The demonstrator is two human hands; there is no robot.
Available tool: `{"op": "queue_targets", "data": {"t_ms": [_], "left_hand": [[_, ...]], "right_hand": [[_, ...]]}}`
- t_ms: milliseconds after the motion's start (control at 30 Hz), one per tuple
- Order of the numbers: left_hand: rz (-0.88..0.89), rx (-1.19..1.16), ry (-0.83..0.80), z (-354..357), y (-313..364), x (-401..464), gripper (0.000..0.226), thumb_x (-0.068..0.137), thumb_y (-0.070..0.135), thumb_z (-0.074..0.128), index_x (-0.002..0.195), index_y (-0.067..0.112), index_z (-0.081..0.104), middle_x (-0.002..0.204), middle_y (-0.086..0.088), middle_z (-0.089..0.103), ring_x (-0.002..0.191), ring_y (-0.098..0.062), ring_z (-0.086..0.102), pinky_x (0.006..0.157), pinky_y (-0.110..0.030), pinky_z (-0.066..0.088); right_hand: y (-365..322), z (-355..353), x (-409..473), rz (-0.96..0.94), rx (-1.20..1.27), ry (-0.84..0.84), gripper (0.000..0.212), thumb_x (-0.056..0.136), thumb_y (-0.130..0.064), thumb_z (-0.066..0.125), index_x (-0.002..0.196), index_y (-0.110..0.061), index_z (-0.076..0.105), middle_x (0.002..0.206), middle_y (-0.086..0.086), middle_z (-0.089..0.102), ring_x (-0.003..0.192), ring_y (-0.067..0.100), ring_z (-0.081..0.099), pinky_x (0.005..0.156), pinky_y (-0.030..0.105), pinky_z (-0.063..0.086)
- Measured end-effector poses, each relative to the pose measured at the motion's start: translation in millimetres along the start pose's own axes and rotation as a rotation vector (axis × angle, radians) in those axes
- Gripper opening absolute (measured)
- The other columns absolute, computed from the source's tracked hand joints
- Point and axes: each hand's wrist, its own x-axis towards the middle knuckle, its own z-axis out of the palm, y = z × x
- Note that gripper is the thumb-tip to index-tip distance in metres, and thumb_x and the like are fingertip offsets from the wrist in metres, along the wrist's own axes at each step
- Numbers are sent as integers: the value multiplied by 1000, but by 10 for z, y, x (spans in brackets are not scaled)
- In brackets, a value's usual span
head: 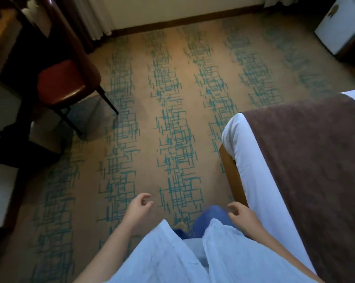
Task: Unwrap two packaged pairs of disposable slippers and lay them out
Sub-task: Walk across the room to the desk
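Note:
No slippers or packages show in the head view. My left hand [138, 209] hangs low over the patterned carpet, fingers loosely curled and holding nothing. My right hand [241, 214] hangs beside the bed's corner, fingers also loosely curled and apart, with nothing in it. Between the hands I see my pale blue shirt and a blue trouser leg.
A bed [252, 160] with white sheets and a brown runner [315, 160] fills the right side. A red-seated chair [60, 82] stands at the left by a dark wooden desk [2, 43]. Beige carpet with teal line patterns [172, 129] stretches ahead to a curtain [94, 21] and a white cabinet [336, 23].

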Motion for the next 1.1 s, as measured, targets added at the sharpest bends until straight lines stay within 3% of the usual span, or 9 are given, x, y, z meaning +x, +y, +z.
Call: {"op": "queue_targets", "data": {"t_ms": [133,267,433,567,733,867,1000,1100], "left_hand": [[104,-7,5,-249,880,720,28,87,11,57,115,10,57,100,-14,65,92,-29,64,79,-32,47],[156,-37,39,-309,1684,1417,27,87,7,55,114,5,57,94,-15,64,86,-28,63,79,-31,45],[126,-7,27,-319,2481,2075,27,87,7,56,115,6,57,99,-17,65,84,-29,64,73,-28,44],[85,28,15,-310,3013,2545,28,87,5,56,115,4,57,101,-23,66,95,-36,64,84,-35,47],[13,89,-63,-307,3460,3056,28,84,8,57,112,10,58,89,-9,64,82,-24,61,74,-29,44],[6,182,-143,-329,3934,3815,30,84,4,57,114,2,57,95,-18,65,87,-23,58,83,-33,45],[81,279,-207,-496,4739,4739,27,85,4,58,112,1,59,85,-12,64,78,-21,57,75,-30,42],[145,339,-197,-635,5537,5337,26,85,8,57,111,6,59,90,-12,66,79,-26,62,79,-37,48]], "right_hand": [[-209,-262,507,101,70,33,23,83,-15,50,104,-9,60,109,14,66,102,31,60,85,37,48],[-601,-713,1303,107,97,16,24,84,-17,49,105,-11,59,104,11,65,96,28,60,83,35,47],[-1237,-1542,2269,56,83,36,16,80,-19,47,88,-13,59,91,8,65,95,31,60,70,32,42],[-1789,-2281,2958,83,69,62,32,85,-23,46,114,-18,60,119,9,63,110,27,56,85,29,43],[-2271,-2981,3736,75,187,116,34,84,-21,53,117,-14,58,113,14,65,102,30,59,84,32,44],[-2482,-3377,4336,129,241,154,31,84,-22,54,114,-16,59,113,12,65,107,30,57,90,34,44],[-2625,-3706,4787,231,303,164,30,84,-23,54,114,-17,59,113,10,65,105,28,58,88,32,44],[-2694,-3887,4999,313,353,185,30,84,-19,55,112,-13,60,103,10,66,96,25,60,84,31,45]]}}
